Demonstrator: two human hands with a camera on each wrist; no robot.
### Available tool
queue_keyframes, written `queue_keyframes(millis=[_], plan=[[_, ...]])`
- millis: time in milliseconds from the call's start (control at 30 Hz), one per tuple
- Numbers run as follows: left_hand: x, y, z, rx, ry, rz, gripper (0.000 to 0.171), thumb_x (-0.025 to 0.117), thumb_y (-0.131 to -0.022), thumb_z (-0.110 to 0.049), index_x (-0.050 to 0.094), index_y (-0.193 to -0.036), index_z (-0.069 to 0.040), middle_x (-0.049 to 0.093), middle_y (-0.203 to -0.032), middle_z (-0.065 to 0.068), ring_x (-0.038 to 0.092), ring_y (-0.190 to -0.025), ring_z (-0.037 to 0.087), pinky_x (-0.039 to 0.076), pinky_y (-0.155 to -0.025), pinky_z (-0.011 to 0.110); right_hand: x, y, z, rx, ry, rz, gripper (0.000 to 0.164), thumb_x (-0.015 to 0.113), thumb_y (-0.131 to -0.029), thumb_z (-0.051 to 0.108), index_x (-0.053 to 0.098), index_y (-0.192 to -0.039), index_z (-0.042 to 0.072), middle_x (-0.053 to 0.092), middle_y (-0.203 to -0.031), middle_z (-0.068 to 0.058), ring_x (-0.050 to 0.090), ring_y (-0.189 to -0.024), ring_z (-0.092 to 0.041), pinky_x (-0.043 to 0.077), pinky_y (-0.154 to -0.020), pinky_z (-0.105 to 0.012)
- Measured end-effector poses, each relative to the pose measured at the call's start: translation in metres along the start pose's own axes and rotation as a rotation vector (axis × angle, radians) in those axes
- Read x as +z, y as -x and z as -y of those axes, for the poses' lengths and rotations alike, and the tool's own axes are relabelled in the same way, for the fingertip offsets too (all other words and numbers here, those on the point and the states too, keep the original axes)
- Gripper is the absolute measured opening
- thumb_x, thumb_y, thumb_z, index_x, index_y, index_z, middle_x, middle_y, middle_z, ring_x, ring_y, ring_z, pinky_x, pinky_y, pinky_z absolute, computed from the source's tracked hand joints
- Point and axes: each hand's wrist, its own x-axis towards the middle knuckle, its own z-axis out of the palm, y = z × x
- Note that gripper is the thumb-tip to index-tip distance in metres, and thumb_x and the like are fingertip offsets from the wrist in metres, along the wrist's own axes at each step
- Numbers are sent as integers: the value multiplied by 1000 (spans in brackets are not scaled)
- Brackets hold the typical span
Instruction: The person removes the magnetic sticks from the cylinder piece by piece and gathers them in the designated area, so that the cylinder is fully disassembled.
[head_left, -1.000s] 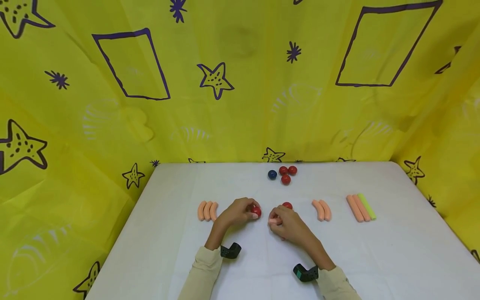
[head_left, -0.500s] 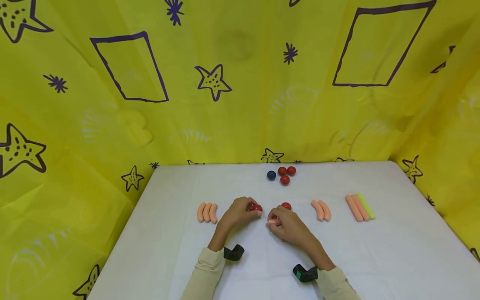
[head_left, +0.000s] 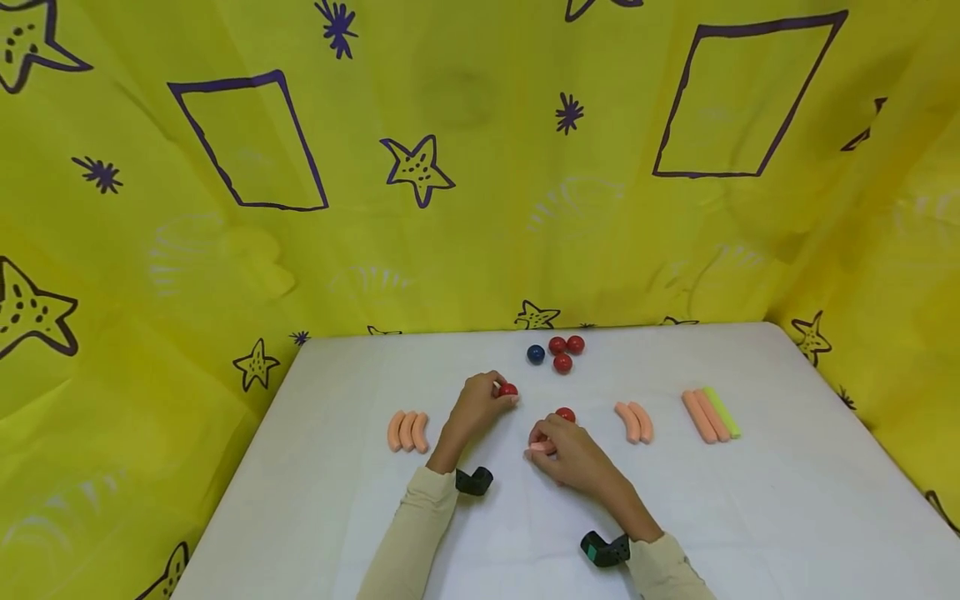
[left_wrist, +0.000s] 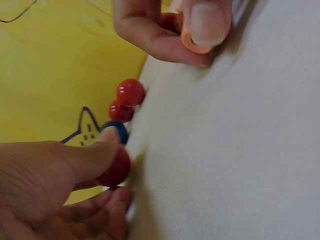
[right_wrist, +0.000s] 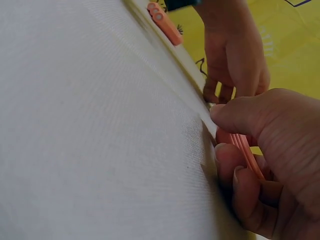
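Note:
In the head view my left hand point(head_left: 474, 407) pinches a red ball point(head_left: 507, 390) between thumb and fingertips, in front of the group of balls at the back. The left wrist view shows this red ball point(left_wrist: 117, 169) close over the white cloth. My right hand point(head_left: 573, 457) holds a salmon-pink tube piece point(head_left: 542, 447), its hollow end showing under the thumb in the left wrist view; the right wrist view shows the piece point(right_wrist: 241, 147) between thumb and curled fingers. Just beyond the right hand's knuckles sits another red ball point(head_left: 566, 414), partly hidden.
At the table's back are a blue ball point(head_left: 536, 354) and three red balls point(head_left: 562, 363). Three curved pink pieces point(head_left: 406, 432) lie left, two more curved pieces point(head_left: 633, 422) right. Farther right, two straight pink sticks point(head_left: 705, 416) lie beside a green stick point(head_left: 722, 412). A yellow curtain point(head_left: 450, 250) surrounds the table.
My left hand has carried the red ball away from me, towards the balls at the back. The right hand stays nearly in place with its pink piece. The head view has shifted slightly.

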Motion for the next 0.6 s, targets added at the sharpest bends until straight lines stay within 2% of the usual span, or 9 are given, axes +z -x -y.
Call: queue_keyframes(millis=[133,267,433,600], plan=[[11,-23,-2,24,-15,-108,30,76,-86,-22,66,-105,-1,62,-87,12,53,-79,18,44,-67,28,-1,1,-4,4,7,0,13,74,-87,26,62,-89,22,52,-83,12,49,-72,-3,42,-66,-19],[21,-42,-3,-3,18,-181,30,77,-84,-18,66,-107,-2,63,-91,14,57,-83,22,46,-70,31,-2,1,-4,17,-7,12,12,73,-87,27,62,-90,23,52,-83,12,49,-72,-4,42,-66,-19],[25,-57,-4,-59,43,-215,32,78,-83,-16,66,-110,-5,62,-95,13,59,-87,22,49,-71,31,-1,0,-3,4,-25,24,12,72,-88,27,62,-90,23,52,-84,12,49,-72,-3,43,-67,-19],[25,-63,-7,-72,37,-226,33,78,-83,-15,66,-112,-5,60,-97,13,58,-86,23,49,-72,34,-2,0,-1,5,-16,22,12,72,-88,29,62,-90,23,52,-84,13,49,-72,-3,42,-67,-19]])
